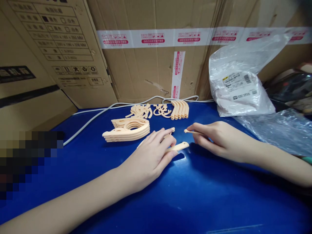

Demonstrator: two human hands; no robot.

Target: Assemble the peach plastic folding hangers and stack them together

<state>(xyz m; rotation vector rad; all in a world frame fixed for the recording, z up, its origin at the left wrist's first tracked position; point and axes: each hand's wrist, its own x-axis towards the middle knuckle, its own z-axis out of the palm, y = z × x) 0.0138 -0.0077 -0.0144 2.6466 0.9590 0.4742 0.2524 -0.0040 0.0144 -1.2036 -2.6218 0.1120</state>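
Observation:
My left hand (153,152) is closed around a cream plastic folding-hanger piece (180,147), whose holed end sticks out to the right past the thumb. A small tip of the same cream plastic shows at the index finger; the fingers hide the rest. A short gap away, my right hand (216,139) pinches a slim cream hanger part (192,131) with its knobbed end towards the left hand. Left of my left hand lies a stack of folded cream hangers (126,132). Behind are loose hanger hooks (140,111), more hooks (161,110) and a row of curved hanger arms (179,109).
Cardboard boxes (146,68) stand along the back of the blue table (195,201). A white cable (90,122) runs along the rear and left. At the right back sit a labelled white plastic bag (240,87) and clear plastic wrap (280,130).

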